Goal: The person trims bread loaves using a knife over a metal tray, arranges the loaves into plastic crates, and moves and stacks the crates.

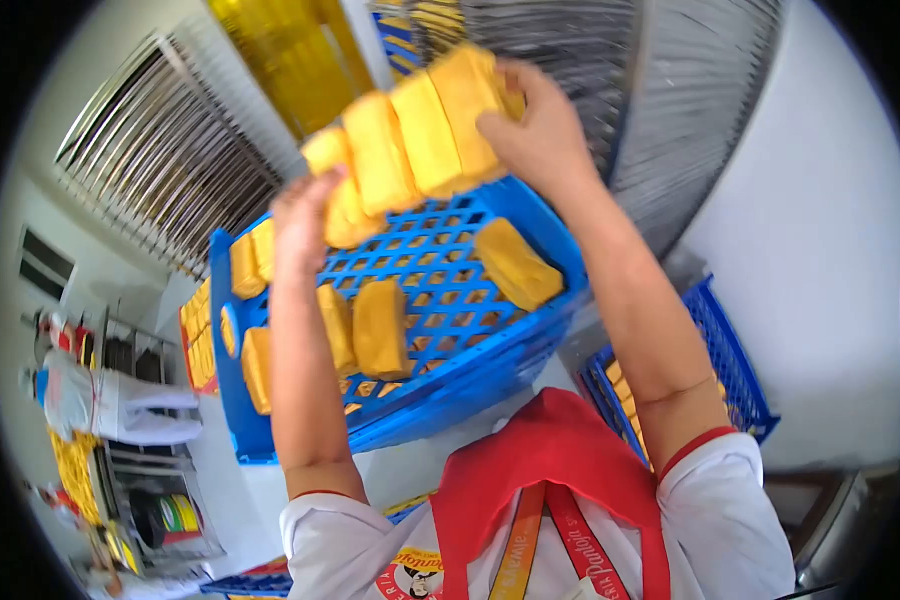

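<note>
Between my two hands, a row of several yellow bread-like loaves (427,135) is pressed together and held above a blue plastic crate (450,340). My left hand (305,215) grips the near-left end of the row, thumb on the loaf. Around the far-right end my right hand (542,125) is closed, thumb on the front side. Under them, in the latticed crate, a single loaf (518,264) lies at the right. Another loaf (380,328) stands nearer the middle, and more sit along the left side, partly hidden by my left forearm.
A second blue crate (732,350) holding yellow pieces sits low at the right. Metal racks (175,150) stand behind at left, with stacked trays (560,70) at back. Co-workers (120,400) stand by shelving at far left. A white wall (820,250) borders the right.
</note>
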